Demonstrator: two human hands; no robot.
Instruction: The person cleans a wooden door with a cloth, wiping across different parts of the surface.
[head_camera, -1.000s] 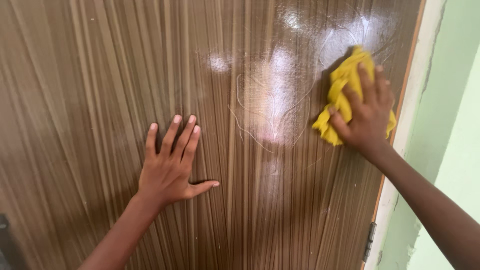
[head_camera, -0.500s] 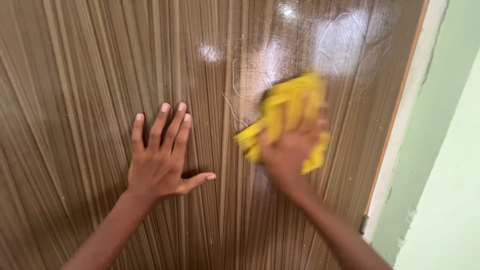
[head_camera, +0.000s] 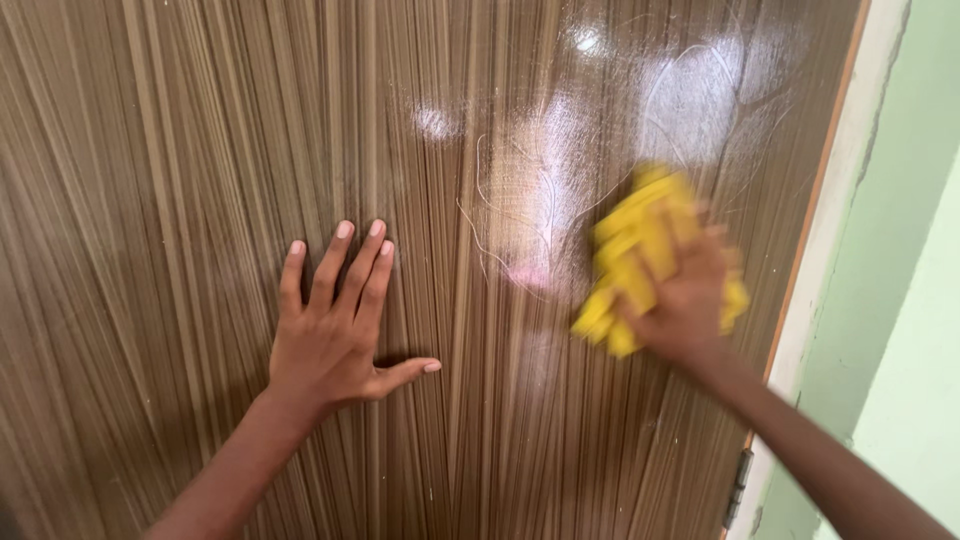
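Note:
A brown wooden door (head_camera: 150, 150) with fine vertical streaks fills most of the view. My left hand (head_camera: 335, 325) lies flat against it, fingers spread and pointing up, holding nothing. My right hand (head_camera: 690, 300) presses a crumpled yellow cloth (head_camera: 640, 250) against the door's right half; both are blurred by motion. Shiny smear marks (head_camera: 550, 190) show on the door above and left of the cloth.
The door's pale frame (head_camera: 840, 210) runs down the right side, with a light green wall (head_camera: 915, 300) beyond it. A metal hinge (head_camera: 738, 485) sits at the door's lower right edge.
My right hand swept the yellow cloth from the door's upper right down to the middle, then back toward the right. My left hand stayed flat on the door.

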